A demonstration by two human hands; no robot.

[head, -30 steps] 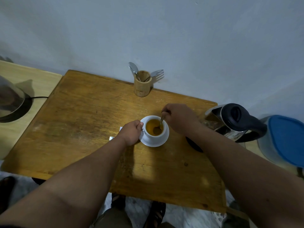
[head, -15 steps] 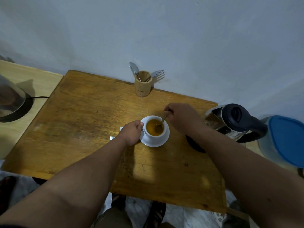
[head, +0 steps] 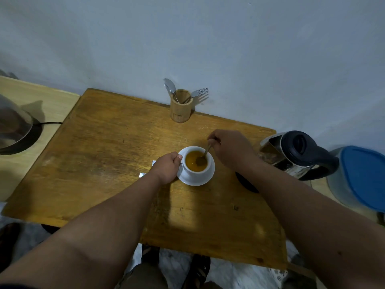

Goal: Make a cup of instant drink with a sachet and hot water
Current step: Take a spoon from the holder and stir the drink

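Note:
A white cup (head: 194,173) full of orange-brown drink stands on a white saucer (head: 205,180) near the middle of the wooden table (head: 100,163). My left hand (head: 166,167) grips the cup's handle at its left side. My right hand (head: 231,150) holds a spoon (head: 204,156) whose bowl dips into the drink. A silvery sachet (head: 143,174) lies mostly hidden under my left wrist. A glass kettle (head: 291,153) with a black lid sits on its base at the table's right edge.
A bamboo holder (head: 180,106) with a spoon and a fork stands at the back edge by the wall. A blue-lidded container (head: 362,180) is at the far right. A second metal kettle (head: 12,126) sits on the pale table to the left.
My right hand has shifted a little back and to the right, moving the spoon around in the cup. The left hand and the cup have stayed put.

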